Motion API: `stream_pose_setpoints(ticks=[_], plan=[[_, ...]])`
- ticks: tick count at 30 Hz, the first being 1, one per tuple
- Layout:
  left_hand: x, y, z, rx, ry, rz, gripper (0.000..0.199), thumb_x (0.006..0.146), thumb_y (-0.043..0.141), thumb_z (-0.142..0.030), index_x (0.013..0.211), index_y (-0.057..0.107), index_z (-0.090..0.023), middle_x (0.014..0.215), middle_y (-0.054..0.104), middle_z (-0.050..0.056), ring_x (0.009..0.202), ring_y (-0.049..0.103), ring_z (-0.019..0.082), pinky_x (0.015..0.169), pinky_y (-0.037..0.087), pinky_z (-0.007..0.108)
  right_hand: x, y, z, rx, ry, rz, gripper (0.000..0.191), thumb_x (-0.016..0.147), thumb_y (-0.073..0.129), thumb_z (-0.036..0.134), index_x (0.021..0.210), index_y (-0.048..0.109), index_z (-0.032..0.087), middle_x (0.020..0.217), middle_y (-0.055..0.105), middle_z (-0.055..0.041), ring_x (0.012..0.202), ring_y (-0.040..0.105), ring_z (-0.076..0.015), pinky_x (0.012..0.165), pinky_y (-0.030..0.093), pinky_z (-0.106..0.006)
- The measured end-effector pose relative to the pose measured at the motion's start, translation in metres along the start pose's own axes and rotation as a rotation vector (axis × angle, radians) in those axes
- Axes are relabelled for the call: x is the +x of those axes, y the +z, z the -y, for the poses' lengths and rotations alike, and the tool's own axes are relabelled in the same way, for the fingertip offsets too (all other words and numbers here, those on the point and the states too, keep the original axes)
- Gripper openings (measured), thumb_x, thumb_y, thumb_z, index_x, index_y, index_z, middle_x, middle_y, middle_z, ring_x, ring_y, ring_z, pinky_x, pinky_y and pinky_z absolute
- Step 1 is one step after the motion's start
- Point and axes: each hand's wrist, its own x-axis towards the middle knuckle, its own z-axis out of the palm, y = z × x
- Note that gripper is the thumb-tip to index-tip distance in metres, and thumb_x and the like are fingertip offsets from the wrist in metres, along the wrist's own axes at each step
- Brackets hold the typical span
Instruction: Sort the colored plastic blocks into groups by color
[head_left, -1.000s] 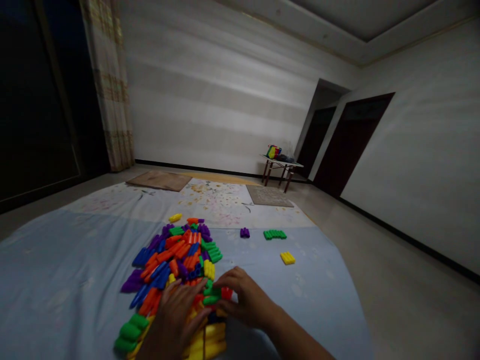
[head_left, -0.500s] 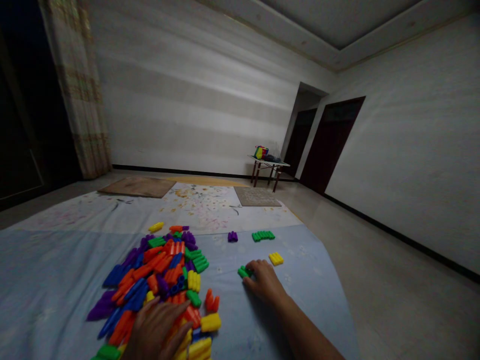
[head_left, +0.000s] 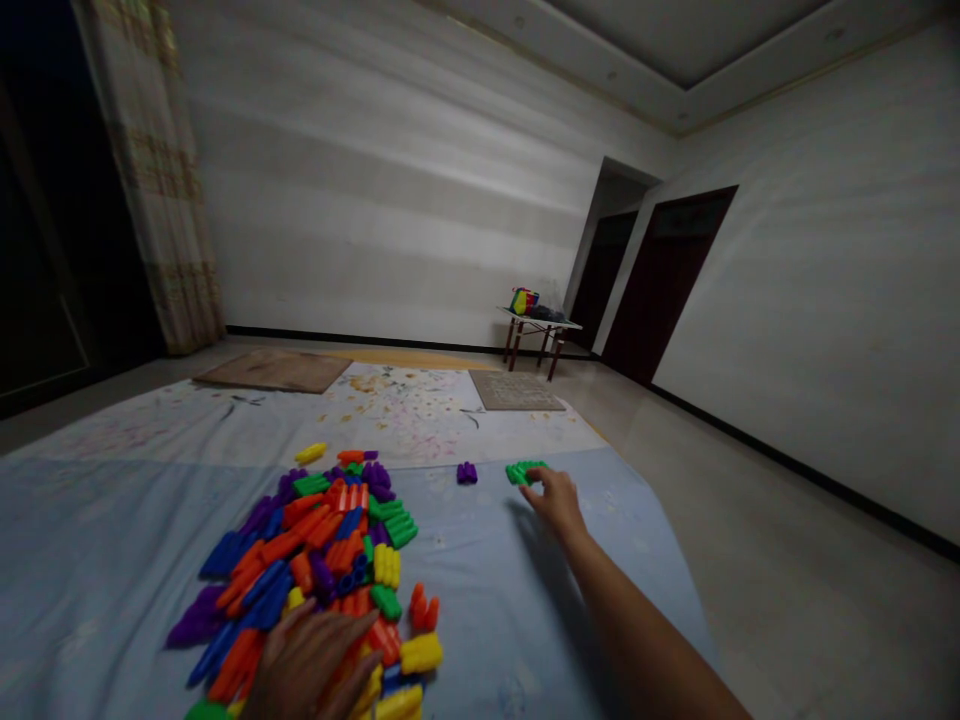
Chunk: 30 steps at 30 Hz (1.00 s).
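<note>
A heap of bullet-shaped plastic building blocks (head_left: 300, 540) in orange, blue, purple, green and yellow lies on the cloth. My left hand (head_left: 307, 660) rests over the near side of this heap, fingers spread and partly covering orange and yellow blocks. Farther off to the right, my right hand (head_left: 556, 500) has its thumb and fingers closed at the near right end of a row of green blocks (head_left: 519, 471). The fingers hide part of that row. To the left of it sits a small purple block group (head_left: 466, 473), apart from the hand.
A light blue and white flowered cloth (head_left: 480, 590) lies under everything. Beside the heap are an orange block (head_left: 424, 607) and a yellow block (head_left: 421, 653). A brown mat (head_left: 277, 371) and a grey mat (head_left: 517, 390) lie beyond. A small table (head_left: 540, 322) stands near the far wall.
My right hand has moved away from me and right, to the green row. The green block it touched is gone from its old spot. The yellow block group there is now hidden. My left hand stays.
</note>
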Motion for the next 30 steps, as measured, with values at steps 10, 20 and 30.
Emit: stream_pose_setpoints(ticks=[10,20,30], plan=[[0.003,-0.005,-0.005,-0.04,-0.182,0.06,0.03,0.083,0.049,-0.047,0.107,0.059,-0.031,0.092,0.071,-0.004,0.086,0.063,0.014,0.091,0.041,0.03,0.036,0.018,0.009,-0.123,0.105,0.009,0.02,0.077,0.06,0.032,0.09,0.07,0.019,0.09,0.07,-0.0111,0.094,0.055,-0.0277,0.075,0.034,-0.035],[0.011,-0.011,-0.01,-0.071,-0.262,0.112,0.026,0.08,0.055,-0.044,0.099,0.062,-0.027,0.089,0.071,-0.003,0.083,0.063,0.014,0.092,0.04,0.034,0.004,0.009,0.033,0.042,-0.04,0.014,0.028,0.082,0.053,0.029,0.105,0.064,0.017,0.104,0.065,-0.0106,0.104,0.051,-0.0262,0.087,0.035,-0.039],[0.013,-0.013,-0.016,-0.151,-0.342,0.161,0.022,0.084,0.052,-0.038,0.099,0.062,-0.026,0.091,0.07,-0.001,0.087,0.062,0.015,0.097,0.038,0.038,-0.098,0.007,0.098,0.468,-0.307,0.338,0.019,0.074,0.063,0.027,0.09,0.069,0.02,0.086,0.067,-0.0031,0.079,0.059,-0.0162,0.068,0.045,-0.024]])
